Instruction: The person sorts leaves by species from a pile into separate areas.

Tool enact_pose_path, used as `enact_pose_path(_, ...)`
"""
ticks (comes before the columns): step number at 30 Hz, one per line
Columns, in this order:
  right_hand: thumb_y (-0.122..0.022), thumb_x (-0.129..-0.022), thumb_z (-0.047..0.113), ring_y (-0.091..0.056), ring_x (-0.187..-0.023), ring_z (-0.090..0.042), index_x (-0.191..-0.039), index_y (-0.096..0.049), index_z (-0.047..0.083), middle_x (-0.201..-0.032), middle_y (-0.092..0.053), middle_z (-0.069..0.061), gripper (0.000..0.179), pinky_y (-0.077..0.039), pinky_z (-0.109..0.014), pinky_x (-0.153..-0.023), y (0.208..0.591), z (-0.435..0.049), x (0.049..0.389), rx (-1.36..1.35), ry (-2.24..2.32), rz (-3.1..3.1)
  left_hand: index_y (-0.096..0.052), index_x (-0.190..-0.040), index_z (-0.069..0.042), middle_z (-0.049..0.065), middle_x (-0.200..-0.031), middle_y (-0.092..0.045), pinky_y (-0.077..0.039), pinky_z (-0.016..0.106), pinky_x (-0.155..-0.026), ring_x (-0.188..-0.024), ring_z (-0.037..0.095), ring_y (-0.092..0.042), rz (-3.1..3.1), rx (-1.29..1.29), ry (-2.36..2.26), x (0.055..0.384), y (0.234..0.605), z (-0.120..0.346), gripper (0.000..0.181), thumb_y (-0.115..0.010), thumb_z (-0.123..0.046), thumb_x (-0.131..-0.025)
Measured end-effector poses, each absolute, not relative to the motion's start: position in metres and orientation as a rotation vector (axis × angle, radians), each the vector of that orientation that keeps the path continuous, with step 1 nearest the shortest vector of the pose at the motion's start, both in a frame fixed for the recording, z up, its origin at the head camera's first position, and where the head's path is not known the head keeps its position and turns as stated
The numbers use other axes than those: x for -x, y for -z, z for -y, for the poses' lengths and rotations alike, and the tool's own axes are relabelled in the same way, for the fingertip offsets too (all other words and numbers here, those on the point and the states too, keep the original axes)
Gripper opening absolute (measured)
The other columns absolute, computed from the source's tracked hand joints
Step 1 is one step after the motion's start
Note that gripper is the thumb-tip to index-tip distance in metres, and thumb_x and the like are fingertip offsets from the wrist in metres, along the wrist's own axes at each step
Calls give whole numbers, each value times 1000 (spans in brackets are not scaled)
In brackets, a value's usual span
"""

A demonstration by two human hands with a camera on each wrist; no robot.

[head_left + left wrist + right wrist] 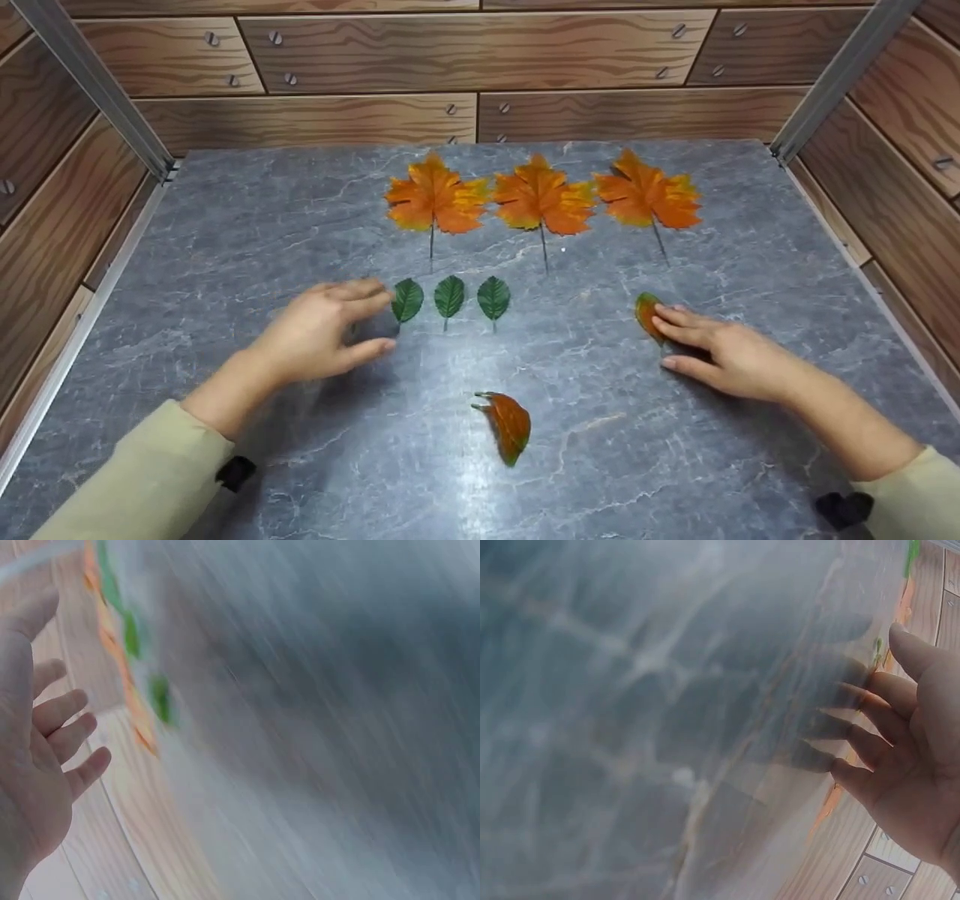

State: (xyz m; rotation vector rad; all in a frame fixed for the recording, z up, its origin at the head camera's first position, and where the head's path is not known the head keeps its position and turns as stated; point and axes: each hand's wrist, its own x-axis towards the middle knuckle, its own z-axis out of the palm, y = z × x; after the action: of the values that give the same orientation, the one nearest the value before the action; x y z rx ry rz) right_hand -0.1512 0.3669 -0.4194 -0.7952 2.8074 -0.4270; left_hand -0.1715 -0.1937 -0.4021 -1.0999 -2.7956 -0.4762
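Note:
In the head view three small green leaves (449, 297) lie in a row, stems toward the person. The left hand (319, 330) hovers beside the leftmost one with fingers extended and thumb apart, nothing held; its fingertips come right up to that leaf's edge. On the right, an orange-green leaf (647, 316) lies flat, and the fingertips of the right hand (731, 356) rest on its right side, fingers nearly straight. In the right wrist view the right hand (922, 757) has its fingers spread at the tabletop. Front and centre lie a few brownish-orange leaves (511, 427), overlapping, stems pointing left.
Three large orange maple leaves (541, 196) with dark stems form a row toward the back of the grey marbled table (247, 217). Wood-patterned panels (480, 52) stand behind and at both sides, with metal posts (97, 90) at the corners.

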Motion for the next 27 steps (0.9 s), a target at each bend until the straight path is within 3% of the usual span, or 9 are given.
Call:
enact_pose_path(5,-64,-106,46,-42,-149,-43,-157,-52,9,-166,-41,-12,64,-38,-67,-114,419,-367,150,794,427,-2816,-72,-135,-3,13,-132,-73,-51,54,-108,-121,31,-71,2694,1284,657,161,396,153,52,-73,-43,-101)
enact_pose_path(12,-65,-106,44,-43,-148,-44,-156,-54,7,-165,-42,-12,62,-39,-67,-114,420,-366,151,813,446,-2824,-81,-118,-3,8,-112,-80,-60,37,-94,-104,23,-77,2646,1556,860,158,398,101,35,-75,-33,-100)
enact_pose_path(23,-65,-106,43,-43,-148,-43,-156,-54,8,-166,-42,-12,62,-38,-67,-114,421,-367,151,809,446,-2828,-84,-105,-10,0,-98,-80,-55,24,-81,-87,8,-70,2832,1676,970,164,410,63,23,-81,-31,-96)
enact_pose_path(27,-64,-107,46,-42,-149,-43,-156,-53,9,-166,-41,-11,63,-38,-67,-115,421,-366,150,796,436,-2824,-84,-107,-10,0,-100,-80,-53,22,-80,-88,9,-70,2875,1694,1003,164,413,60,23,-84,-29,-94)
